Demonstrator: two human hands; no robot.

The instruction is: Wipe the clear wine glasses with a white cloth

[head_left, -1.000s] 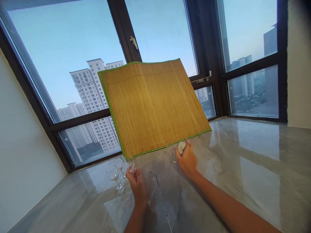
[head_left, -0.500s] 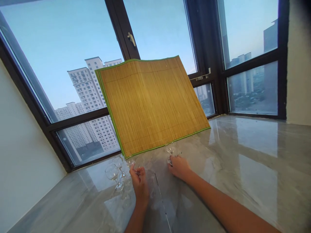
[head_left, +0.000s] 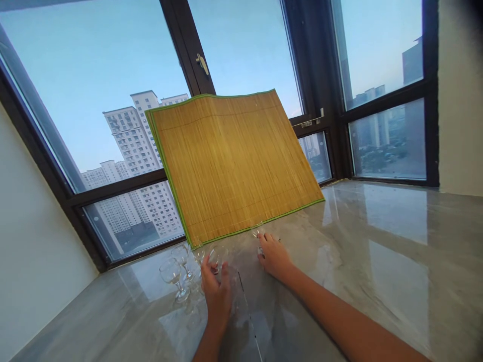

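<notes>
Glasses (head_left: 181, 269) beside left hand (head_left: 216, 291), gripping one | right hand (head_left: 273, 256) gripping another glass (head_left: 258, 232)

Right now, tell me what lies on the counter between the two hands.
In the head view, only bare marble counter with a thin dark seam lies between the left hand and the right hand. The glasses sit beyond the fingertips.
</notes>
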